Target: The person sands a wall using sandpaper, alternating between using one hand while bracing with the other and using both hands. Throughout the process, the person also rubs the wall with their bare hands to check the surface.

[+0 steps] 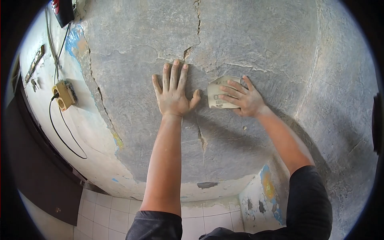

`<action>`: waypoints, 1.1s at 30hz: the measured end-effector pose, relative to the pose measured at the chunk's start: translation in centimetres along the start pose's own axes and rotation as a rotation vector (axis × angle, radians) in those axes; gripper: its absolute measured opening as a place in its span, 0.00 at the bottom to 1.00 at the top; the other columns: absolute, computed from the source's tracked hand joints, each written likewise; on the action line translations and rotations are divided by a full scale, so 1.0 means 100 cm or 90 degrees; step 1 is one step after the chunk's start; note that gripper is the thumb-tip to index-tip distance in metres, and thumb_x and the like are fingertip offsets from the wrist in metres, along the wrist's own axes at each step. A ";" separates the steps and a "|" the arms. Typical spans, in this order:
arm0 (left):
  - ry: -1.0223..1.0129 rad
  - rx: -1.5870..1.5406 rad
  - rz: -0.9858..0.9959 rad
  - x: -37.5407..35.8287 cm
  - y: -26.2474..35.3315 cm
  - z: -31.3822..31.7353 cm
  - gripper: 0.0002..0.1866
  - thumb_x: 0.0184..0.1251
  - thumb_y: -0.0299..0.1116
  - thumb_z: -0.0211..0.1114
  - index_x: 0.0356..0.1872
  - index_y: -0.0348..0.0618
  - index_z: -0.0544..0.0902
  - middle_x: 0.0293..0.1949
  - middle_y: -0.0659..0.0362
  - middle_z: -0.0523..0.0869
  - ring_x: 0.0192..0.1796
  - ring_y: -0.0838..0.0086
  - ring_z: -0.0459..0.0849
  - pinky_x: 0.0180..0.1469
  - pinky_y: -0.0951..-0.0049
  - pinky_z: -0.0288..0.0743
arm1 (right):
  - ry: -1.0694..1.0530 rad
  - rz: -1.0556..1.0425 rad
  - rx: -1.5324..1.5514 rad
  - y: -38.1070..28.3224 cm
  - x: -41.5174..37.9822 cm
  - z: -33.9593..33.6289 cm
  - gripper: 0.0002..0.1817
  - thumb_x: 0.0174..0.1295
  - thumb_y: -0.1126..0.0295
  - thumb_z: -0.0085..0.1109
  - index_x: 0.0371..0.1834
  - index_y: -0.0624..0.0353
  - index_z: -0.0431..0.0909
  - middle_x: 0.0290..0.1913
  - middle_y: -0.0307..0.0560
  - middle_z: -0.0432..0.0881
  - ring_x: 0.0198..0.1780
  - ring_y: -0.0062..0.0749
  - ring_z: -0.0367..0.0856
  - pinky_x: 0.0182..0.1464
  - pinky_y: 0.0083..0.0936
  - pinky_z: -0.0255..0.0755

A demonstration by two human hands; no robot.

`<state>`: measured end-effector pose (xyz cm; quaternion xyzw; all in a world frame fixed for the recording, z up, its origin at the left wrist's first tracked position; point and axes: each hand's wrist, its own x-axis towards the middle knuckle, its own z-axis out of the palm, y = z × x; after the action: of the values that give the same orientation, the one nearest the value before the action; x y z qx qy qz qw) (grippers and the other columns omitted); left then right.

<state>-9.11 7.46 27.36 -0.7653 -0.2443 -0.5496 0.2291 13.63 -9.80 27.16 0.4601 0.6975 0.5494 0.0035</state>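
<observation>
Two bare hands are set on the grey wall (132, 80). The left hand (174, 94) lies palm-down, fingers spread wide, gripping nothing; its placement just below the open end of the upper crack (198, 24) appears to serve as a brace. The right hand (250, 102) has its fingers extended, slightly apart, over the printed sheet (214, 94), apparently sandpaper. No closed grip is seen; the sheet is pinned against the wall, probably so that pressure spreads across its face. Its left part is uncovered, toward the left thumb but apart from it.
</observation>
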 end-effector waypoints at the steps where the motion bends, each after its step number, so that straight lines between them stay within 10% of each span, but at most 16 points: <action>1: -0.002 0.002 -0.001 0.000 0.000 -0.001 0.43 0.57 0.63 0.52 0.75 0.61 0.57 0.77 0.61 0.53 0.79 0.62 0.45 0.77 0.44 0.29 | 0.002 0.001 -0.003 0.011 0.000 -0.003 0.28 0.71 0.51 0.38 0.75 0.35 0.57 0.78 0.38 0.53 0.80 0.38 0.44 0.77 0.55 0.24; 7: 0.005 0.017 0.001 0.000 -0.002 0.001 0.40 0.60 0.59 0.50 0.75 0.62 0.58 0.77 0.62 0.54 0.79 0.61 0.48 0.77 0.44 0.29 | 0.237 0.391 -0.003 0.034 0.013 -0.007 0.28 0.69 0.53 0.46 0.73 0.26 0.59 0.78 0.29 0.54 0.79 0.34 0.46 0.77 0.54 0.23; 10: -0.003 0.016 -0.005 0.001 -0.002 -0.002 0.38 0.61 0.56 0.49 0.75 0.62 0.58 0.77 0.62 0.55 0.79 0.61 0.48 0.77 0.45 0.28 | 0.193 0.344 0.013 -0.008 0.007 0.000 0.30 0.67 0.57 0.49 0.73 0.26 0.58 0.78 0.28 0.54 0.79 0.31 0.47 0.78 0.53 0.22; 12: -0.015 0.026 -0.004 -0.001 -0.001 -0.002 0.37 0.62 0.54 0.48 0.75 0.62 0.58 0.77 0.62 0.55 0.79 0.61 0.48 0.77 0.45 0.28 | -0.182 -0.053 0.193 -0.020 -0.005 -0.006 0.29 0.67 0.59 0.46 0.74 0.34 0.59 0.76 0.36 0.58 0.78 0.34 0.49 0.77 0.55 0.24; 15: -0.005 0.022 -0.005 0.001 -0.003 0.000 0.36 0.63 0.53 0.48 0.75 0.63 0.59 0.77 0.62 0.55 0.79 0.61 0.48 0.77 0.45 0.29 | 0.020 -0.151 -0.106 0.029 -0.001 0.007 0.31 0.68 0.57 0.42 0.76 0.34 0.55 0.79 0.33 0.52 0.80 0.27 0.44 0.78 0.52 0.23; 20: -0.014 0.018 -0.007 0.001 -0.002 -0.004 0.36 0.63 0.55 0.48 0.74 0.63 0.60 0.77 0.62 0.56 0.79 0.61 0.49 0.77 0.46 0.30 | 0.269 0.417 0.001 0.075 0.021 -0.024 0.28 0.71 0.56 0.35 0.76 0.34 0.54 0.78 0.33 0.53 0.80 0.34 0.43 0.77 0.52 0.21; 23: 0.013 0.010 -0.001 0.000 -0.002 0.000 0.37 0.61 0.56 0.49 0.74 0.63 0.60 0.77 0.62 0.56 0.78 0.61 0.49 0.77 0.46 0.30 | 0.174 0.287 0.009 0.037 0.012 0.005 0.29 0.71 0.58 0.36 0.77 0.32 0.51 0.78 0.32 0.53 0.80 0.33 0.42 0.77 0.55 0.21; 25: 0.013 0.007 -0.001 0.001 -0.003 -0.001 0.38 0.61 0.56 0.50 0.74 0.63 0.60 0.76 0.62 0.56 0.78 0.62 0.49 0.77 0.46 0.30 | -0.160 0.001 -0.102 0.001 0.000 -0.007 0.32 0.69 0.62 0.41 0.77 0.30 0.50 0.79 0.31 0.52 0.80 0.30 0.41 0.77 0.56 0.21; 28: 0.016 0.006 0.001 -0.001 -0.002 0.000 0.39 0.60 0.56 0.51 0.74 0.63 0.60 0.76 0.62 0.56 0.78 0.62 0.50 0.77 0.46 0.30 | -0.120 -0.240 0.012 0.020 -0.001 0.001 0.35 0.66 0.64 0.43 0.77 0.28 0.50 0.78 0.31 0.53 0.80 0.28 0.43 0.77 0.57 0.21; 33: 0.004 0.013 0.001 -0.001 -0.003 -0.002 0.39 0.59 0.55 0.51 0.75 0.62 0.59 0.76 0.62 0.56 0.78 0.62 0.49 0.77 0.45 0.30 | 0.164 0.274 -0.105 0.071 0.034 -0.021 0.30 0.72 0.58 0.37 0.78 0.37 0.50 0.78 0.35 0.52 0.80 0.32 0.43 0.78 0.53 0.25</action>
<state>-9.46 7.59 27.36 -0.7615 -0.2487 -0.5492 0.2383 15.13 -9.40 35.13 0.5224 0.5311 0.6465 -0.1644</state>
